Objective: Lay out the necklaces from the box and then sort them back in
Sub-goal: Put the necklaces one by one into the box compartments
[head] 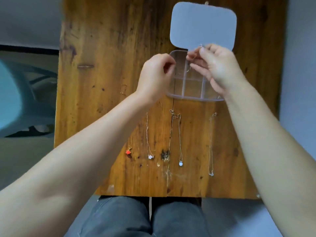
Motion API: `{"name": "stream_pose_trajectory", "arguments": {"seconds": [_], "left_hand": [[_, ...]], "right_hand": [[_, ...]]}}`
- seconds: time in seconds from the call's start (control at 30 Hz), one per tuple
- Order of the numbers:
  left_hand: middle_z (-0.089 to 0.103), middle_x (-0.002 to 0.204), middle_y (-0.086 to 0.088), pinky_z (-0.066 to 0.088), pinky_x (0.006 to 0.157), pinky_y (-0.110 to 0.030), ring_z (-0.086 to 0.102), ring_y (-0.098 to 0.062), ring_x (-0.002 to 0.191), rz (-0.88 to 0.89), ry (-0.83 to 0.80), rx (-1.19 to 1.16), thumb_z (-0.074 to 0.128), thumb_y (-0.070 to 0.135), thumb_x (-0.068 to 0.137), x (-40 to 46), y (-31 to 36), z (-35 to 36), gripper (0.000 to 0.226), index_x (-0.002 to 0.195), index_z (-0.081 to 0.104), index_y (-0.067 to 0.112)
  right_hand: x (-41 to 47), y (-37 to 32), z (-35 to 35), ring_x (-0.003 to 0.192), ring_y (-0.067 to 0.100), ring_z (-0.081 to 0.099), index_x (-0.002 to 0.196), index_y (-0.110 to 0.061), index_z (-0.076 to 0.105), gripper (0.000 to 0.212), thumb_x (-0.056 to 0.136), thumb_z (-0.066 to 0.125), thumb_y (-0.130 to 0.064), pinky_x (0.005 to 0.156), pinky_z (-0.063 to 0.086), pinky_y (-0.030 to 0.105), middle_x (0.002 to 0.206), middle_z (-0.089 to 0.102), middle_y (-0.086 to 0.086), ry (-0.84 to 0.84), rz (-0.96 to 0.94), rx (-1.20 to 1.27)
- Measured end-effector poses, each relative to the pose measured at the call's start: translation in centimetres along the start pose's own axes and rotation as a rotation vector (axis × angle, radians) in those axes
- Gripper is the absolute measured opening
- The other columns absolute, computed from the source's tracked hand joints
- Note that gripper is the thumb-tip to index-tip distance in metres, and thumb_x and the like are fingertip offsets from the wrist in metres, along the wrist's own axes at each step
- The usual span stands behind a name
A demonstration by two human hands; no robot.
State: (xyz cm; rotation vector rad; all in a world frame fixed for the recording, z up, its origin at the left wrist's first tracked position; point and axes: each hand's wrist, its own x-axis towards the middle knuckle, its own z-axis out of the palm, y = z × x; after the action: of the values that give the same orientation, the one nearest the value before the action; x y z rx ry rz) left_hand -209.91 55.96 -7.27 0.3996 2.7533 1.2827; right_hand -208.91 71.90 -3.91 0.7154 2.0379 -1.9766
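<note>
A clear plastic box (184,98) with compartments lies open on the wooden table, its pale lid (203,24) flipped back behind it. Over the box my right hand (217,69) pinches a thin gold necklace (194,56) at its fingertips. My left hand (155,77) hovers at the box's left edge with fingers curled; whether it holds the chain's other end I cannot tell. Several necklaces lie in straight lines nearer to me: one with a red pendant (128,151), one with a white flower (150,157), one with a pale oval (180,163) and a silver one (211,173).
A small gold chain (123,89) lies apart on the left of the table (102,48). The table's near edge is just above my knees (150,218). Grey floor and a teal shape are to the left.
</note>
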Motion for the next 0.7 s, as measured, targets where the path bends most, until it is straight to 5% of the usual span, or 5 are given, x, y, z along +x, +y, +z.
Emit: {"name": "stream_pose_trajectory", "arguments": {"seconds": [0.1,0.33,0.43,0.57,0.7], "left_hand": [[0.069,0.101,-0.007,0.044,0.074,-0.033,0.055,-0.023,0.095,0.043,-0.076,0.221,0.048,0.014,0.092,2.8,0.3,2.2,0.02,0.1,0.066,0.01],[0.062,0.108,-0.012,0.044,0.073,-0.031,0.052,-0.025,0.098,0.137,-0.141,0.264,0.049,0.017,0.094,0.9,-0.8,0.5,0.022,0.112,0.06,0.008],[0.057,0.091,-0.004,0.047,0.068,-0.032,0.052,-0.017,0.081,-0.04,-0.076,0.166,0.052,0.02,0.093,-4.9,-3.0,-2.0,0.012,0.097,0.057,0.009],[0.056,0.078,0.002,0.048,0.059,-0.036,0.054,-0.021,0.07,-0.362,-0.132,0.248,0.057,0.033,0.09,-16.0,-6.5,-3.8,0.019,0.089,0.048,0.015],[0.057,0.084,-0.006,0.047,0.058,-0.034,0.054,-0.023,0.075,-0.353,-0.266,0.434,0.065,0.036,0.083,-22.7,-7.4,-2.9,0.028,0.092,0.054,0.012]], "right_hand": [[2.3,0.6,1.0,0.104,0.018,0.064,0.091,-0.02,0.063,0.022,0.098,0.042,-0.013,0.095,0.052,0.04,0.107,0.067,0.005,-0.041,0.007,-0.344],[1.1,1.6,1.4,0.103,0.016,0.062,0.114,-0.018,0.06,0.026,0.096,0.042,-0.012,0.09,0.055,0.035,0.115,0.064,0.003,-0.004,-0.077,-0.609],[-2.7,2.8,3.6,0.093,0.012,0.064,0.108,-0.016,0.06,0.022,0.095,0.044,-0.009,0.081,0.057,0.03,0.103,0.064,0.001,-0.047,-0.201,-0.589],[-7.2,6.8,7.9,0.097,0.018,0.06,0.104,-0.012,0.065,0.023,0.094,0.044,-0.008,0.084,0.044,0.026,0.104,0.065,0.005,-0.395,-0.241,-0.778],[-9.1,10.4,10.4,0.1,0.021,0.058,0.104,-0.012,0.065,0.024,0.095,0.043,-0.01,0.086,0.046,0.033,0.108,0.063,0.007,-0.521,-0.216,-0.864]]}}
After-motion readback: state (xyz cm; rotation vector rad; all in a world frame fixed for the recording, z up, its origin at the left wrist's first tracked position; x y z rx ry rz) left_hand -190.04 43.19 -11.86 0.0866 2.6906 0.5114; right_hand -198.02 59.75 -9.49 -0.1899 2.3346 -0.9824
